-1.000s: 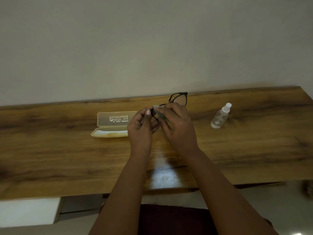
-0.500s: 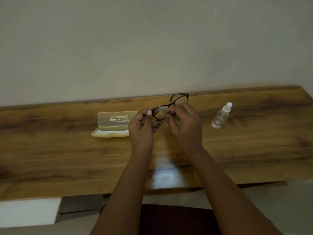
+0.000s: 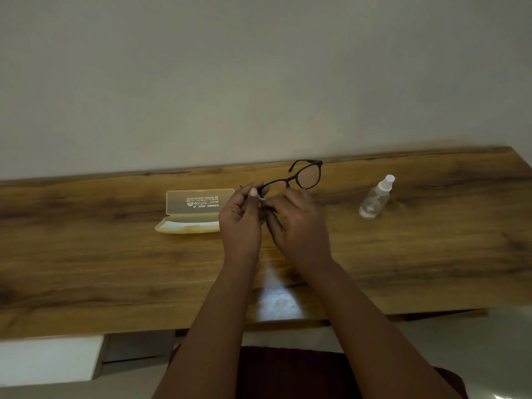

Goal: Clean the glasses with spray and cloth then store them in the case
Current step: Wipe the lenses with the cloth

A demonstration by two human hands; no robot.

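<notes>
black-framed glasses (image 3: 299,177) pinched at near lens end by left hand (image 3: 241,223), steadied for wiping | cloth (mostly hidden) (image 3: 263,199) pinched by right hand (image 3: 299,226) | open case (image 3: 193,211) left of grip, spray bottle (image 3: 374,198) right

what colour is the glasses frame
Black; the glasses show best in the head view, the only view.
</notes>
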